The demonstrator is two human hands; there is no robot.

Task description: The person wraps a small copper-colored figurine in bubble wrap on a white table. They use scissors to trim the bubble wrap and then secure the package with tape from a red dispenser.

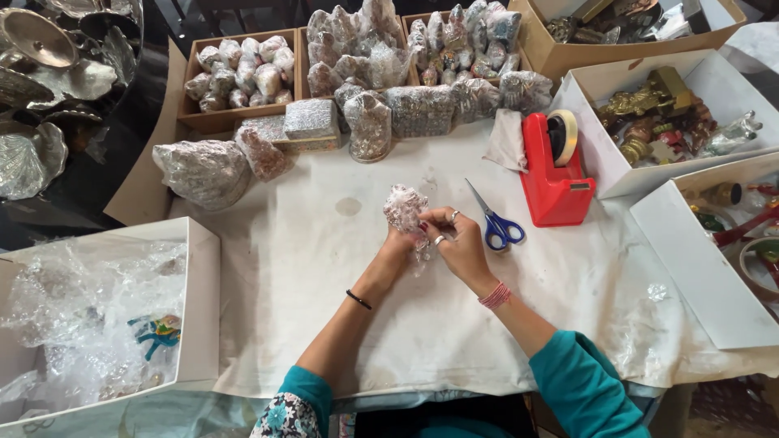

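Presently both hands grip one bubble-wrapped figurine (405, 208) over the cloth: left hand (397, 247) cupping beneath, right hand (456, 239) pinching the wrap's loose edge. Scissors (495, 221) lie just right of the right hand. Risk: loose wrap could slip, dropping the figurine.

held parcel: small bubble-wrapped bundle (405, 207), pinkish-white, gripped between both hands at centre of tabletop (324, 268)
far edge: row of bubble-wrapped parcels (422, 109), grey-silver
wooden trays (235, 77): packed with small wrapped bundles
cardboard box (568, 53): brown, top right
white boxes (617, 174): right side, open
left white box (199, 308): holds loose clear plastic wrap
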